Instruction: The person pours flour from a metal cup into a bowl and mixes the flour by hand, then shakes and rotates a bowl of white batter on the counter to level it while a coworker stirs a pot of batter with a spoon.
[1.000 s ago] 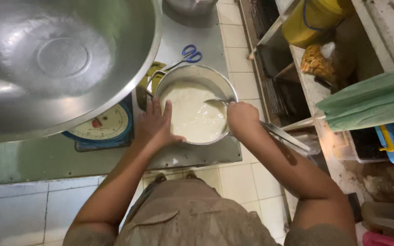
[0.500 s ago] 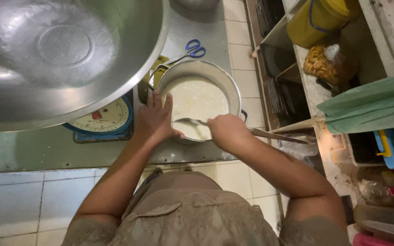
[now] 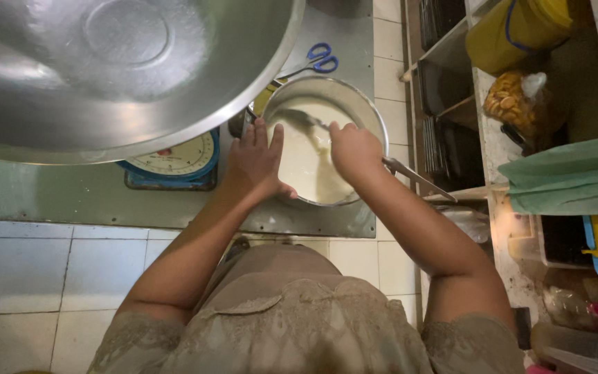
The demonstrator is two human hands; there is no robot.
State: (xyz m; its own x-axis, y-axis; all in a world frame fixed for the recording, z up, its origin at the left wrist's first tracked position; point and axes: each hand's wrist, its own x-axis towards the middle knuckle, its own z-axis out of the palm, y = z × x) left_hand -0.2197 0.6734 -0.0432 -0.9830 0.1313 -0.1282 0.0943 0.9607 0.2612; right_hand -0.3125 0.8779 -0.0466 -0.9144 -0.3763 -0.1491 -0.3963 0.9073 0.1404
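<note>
Head view: left hand [image 3: 256, 165] lies flat, fingers spread, on the rim of the steel pot [image 3: 375, 116] to steady it; right hand [image 3: 354, 151] is closed on a spoon [image 3: 297, 118] in pale batter [image 3: 306, 166] (scale [image 3: 171, 163] and scissors [image 3: 316, 61] beyond).

One head-worn view, looking straight down from above the person's chest, close over the desk [image 3: 70, 201], with tiled floor below and shelves at right

Shiny steel pot [image 3: 375, 121]; glossy metal basin [image 3: 105, 76]
</note>
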